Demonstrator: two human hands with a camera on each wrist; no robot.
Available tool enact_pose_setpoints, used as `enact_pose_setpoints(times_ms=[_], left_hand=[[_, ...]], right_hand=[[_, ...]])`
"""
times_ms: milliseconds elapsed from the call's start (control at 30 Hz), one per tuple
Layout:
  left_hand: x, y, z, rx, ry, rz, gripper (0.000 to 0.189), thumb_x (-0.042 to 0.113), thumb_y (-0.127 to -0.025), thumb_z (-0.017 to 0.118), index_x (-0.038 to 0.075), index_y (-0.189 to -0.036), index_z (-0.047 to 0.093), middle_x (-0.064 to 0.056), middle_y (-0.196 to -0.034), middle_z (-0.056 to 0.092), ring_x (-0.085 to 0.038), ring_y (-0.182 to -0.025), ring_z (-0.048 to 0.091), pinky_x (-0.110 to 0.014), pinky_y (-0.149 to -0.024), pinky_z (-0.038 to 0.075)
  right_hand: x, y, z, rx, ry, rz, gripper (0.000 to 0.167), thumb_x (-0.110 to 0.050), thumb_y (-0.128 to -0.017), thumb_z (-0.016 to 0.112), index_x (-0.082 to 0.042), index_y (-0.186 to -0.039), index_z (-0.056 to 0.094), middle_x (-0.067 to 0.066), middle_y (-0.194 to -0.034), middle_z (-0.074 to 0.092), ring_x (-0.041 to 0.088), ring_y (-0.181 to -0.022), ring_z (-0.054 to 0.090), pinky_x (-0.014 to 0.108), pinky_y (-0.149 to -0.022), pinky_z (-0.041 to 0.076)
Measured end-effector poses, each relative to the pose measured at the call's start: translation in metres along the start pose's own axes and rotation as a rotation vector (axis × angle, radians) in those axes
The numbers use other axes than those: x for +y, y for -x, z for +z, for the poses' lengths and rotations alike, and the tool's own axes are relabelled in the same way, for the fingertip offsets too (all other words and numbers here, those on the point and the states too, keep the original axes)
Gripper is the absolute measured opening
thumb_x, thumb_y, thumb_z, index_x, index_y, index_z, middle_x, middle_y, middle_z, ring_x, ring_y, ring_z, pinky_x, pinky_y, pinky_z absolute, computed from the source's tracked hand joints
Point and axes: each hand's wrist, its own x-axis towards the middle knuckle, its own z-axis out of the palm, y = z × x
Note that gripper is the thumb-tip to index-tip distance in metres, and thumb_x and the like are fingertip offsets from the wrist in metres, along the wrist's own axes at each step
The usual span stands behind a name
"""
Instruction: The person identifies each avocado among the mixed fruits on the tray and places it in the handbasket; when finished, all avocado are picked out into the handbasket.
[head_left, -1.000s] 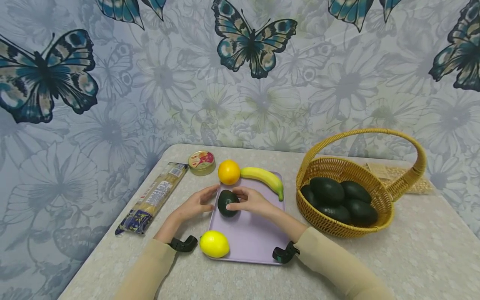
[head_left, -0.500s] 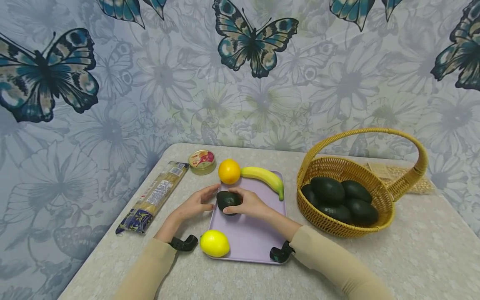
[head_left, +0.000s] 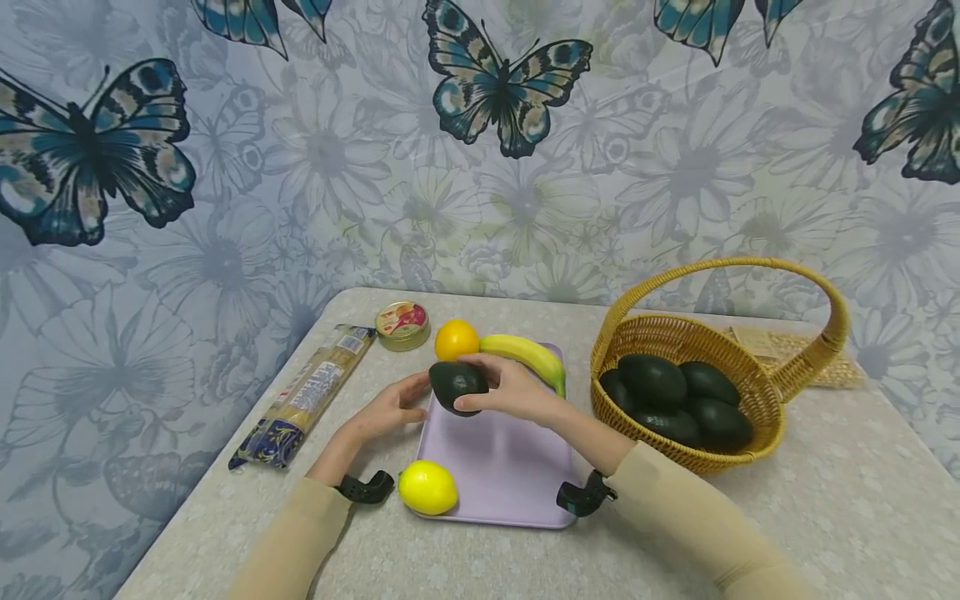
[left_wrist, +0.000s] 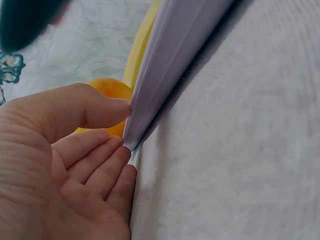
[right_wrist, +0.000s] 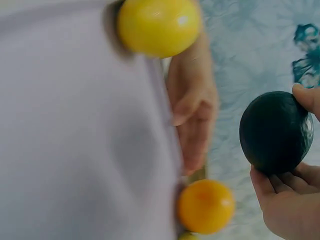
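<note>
My right hand [head_left: 517, 396] holds a dark green avocado [head_left: 453, 387] above the far left part of a lilac tray [head_left: 502, 475]. In the right wrist view, its thumb and fingers grip the avocado [right_wrist: 275, 132] from opposite sides. My left hand [head_left: 386, 412] is beside the tray's left edge. The left wrist view shows its thumb touching the tray's rim [left_wrist: 155, 75], with nearly straight fingers against the outer side. A yellow lemon [head_left: 427, 487] lies at the tray's near left corner. An orange [head_left: 456, 340] and a banana [head_left: 525, 354] are at its far side.
At the right stands a wicker basket [head_left: 690, 329] with a tall handle, holding several avocados [head_left: 652, 381]. Behind it lies a packet with pale beige contents [head_left: 825, 362]. To the left are a pasta packet [head_left: 307, 396] and a round tin [head_left: 402, 325].
My right hand has taken hold of the avocado, turned it and raised it off the tray. My left hand has stayed at the tray's edge.
</note>
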Motion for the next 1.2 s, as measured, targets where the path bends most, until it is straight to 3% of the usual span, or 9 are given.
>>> enact_pose_setpoints(times_ms=[133,300,467,500,567,700,733,933,1200], left_hand=[[-0.005,-0.001,0.000,-0.004,0.003,0.016,0.068,-0.006,-0.085,0.059,-0.002,-0.145,0.028,-0.020,-0.149,0.030,-0.036,-0.137,0.026,-0.051,-0.111,0.019],[-0.006,-0.002,-0.001,-0.011,-0.020,0.029,0.067,-0.006,-0.086,0.059,-0.005,-0.145,0.027,-0.021,-0.150,0.027,-0.036,-0.137,0.024,-0.050,-0.111,0.019],[-0.007,-0.002,-0.001,-0.022,-0.023,0.050,0.067,-0.006,-0.087,0.059,-0.007,-0.144,0.025,-0.023,-0.150,0.025,-0.037,-0.137,0.022,-0.049,-0.111,0.018],[-0.008,-0.003,-0.001,-0.024,-0.026,0.056,0.067,-0.006,-0.087,0.059,-0.008,-0.144,0.025,-0.023,-0.150,0.025,-0.037,-0.137,0.022,-0.049,-0.111,0.018],[-0.008,-0.002,-0.001,-0.024,-0.026,0.059,0.067,-0.006,-0.086,0.059,-0.008,-0.144,0.026,-0.023,-0.150,0.025,-0.037,-0.138,0.022,-0.049,-0.112,0.018],[-0.008,-0.001,-0.001,-0.011,-0.030,0.058,0.067,-0.006,-0.086,0.060,-0.008,-0.144,0.027,-0.023,-0.150,0.025,-0.039,-0.137,0.022,-0.051,-0.111,0.018],[-0.008,-0.001,-0.001,-0.006,-0.027,0.054,0.067,-0.007,-0.086,0.059,-0.007,-0.144,0.027,-0.023,-0.150,0.025,-0.039,-0.137,0.022,-0.051,-0.111,0.018],[-0.009,-0.001,0.000,-0.014,-0.022,0.049,0.067,-0.007,-0.086,0.060,-0.007,-0.145,0.027,-0.023,-0.150,0.025,-0.039,-0.137,0.022,-0.052,-0.111,0.017],[-0.005,-0.002,0.000,-0.006,-0.036,0.035,0.067,-0.004,-0.086,0.061,-0.006,-0.144,0.028,-0.022,-0.150,0.026,-0.039,-0.137,0.023,-0.052,-0.111,0.018]], right_hand=[[-0.014,0.013,-0.014,-0.046,-0.027,-0.088,0.068,-0.021,-0.079,0.076,-0.005,-0.138,0.046,0.004,-0.128,0.055,0.017,-0.114,0.054,0.037,-0.098,0.043],[-0.032,0.038,-0.037,-0.097,0.017,-0.186,0.068,-0.019,-0.079,0.077,-0.008,-0.139,0.046,0.003,-0.132,0.052,0.016,-0.117,0.051,0.037,-0.101,0.041],[-0.038,0.071,-0.062,-0.107,0.106,-0.153,0.069,-0.024,-0.079,0.077,-0.016,-0.140,0.046,-0.003,-0.139,0.047,0.014,-0.126,0.044,0.036,-0.105,0.036],[-0.039,0.078,-0.068,-0.106,0.125,-0.143,0.069,-0.024,-0.079,0.077,-0.017,-0.140,0.046,-0.003,-0.140,0.046,0.014,-0.127,0.043,0.034,-0.099,0.042],[-0.038,0.092,-0.078,-0.096,0.159,-0.134,0.069,-0.025,-0.079,0.077,-0.017,-0.140,0.045,-0.002,-0.142,0.044,0.016,-0.129,0.041,0.033,-0.099,0.042],[-0.034,0.117,-0.102,-0.045,0.184,-0.135,0.069,-0.019,-0.080,0.076,-0.017,-0.141,0.044,0.002,-0.142,0.045,0.018,-0.127,0.044,0.031,-0.096,0.045],[-0.032,0.122,-0.108,-0.026,0.188,-0.136,0.068,-0.017,-0.080,0.076,-0.017,-0.141,0.045,0.002,-0.141,0.046,0.017,-0.127,0.044,0.031,-0.101,0.041],[-0.023,0.161,-0.145,0.103,0.179,-0.122,0.067,-0.005,-0.083,0.071,-0.015,-0.142,0.041,0.006,-0.142,0.043,0.012,-0.123,0.047,0.022,-0.092,0.046],[0.002,0.200,-0.178,0.272,0.208,-0.011,0.066,0.000,-0.086,0.066,-0.013,-0.145,0.038,-0.002,-0.141,0.040,0.004,-0.114,0.052,0.016,-0.083,0.048]])
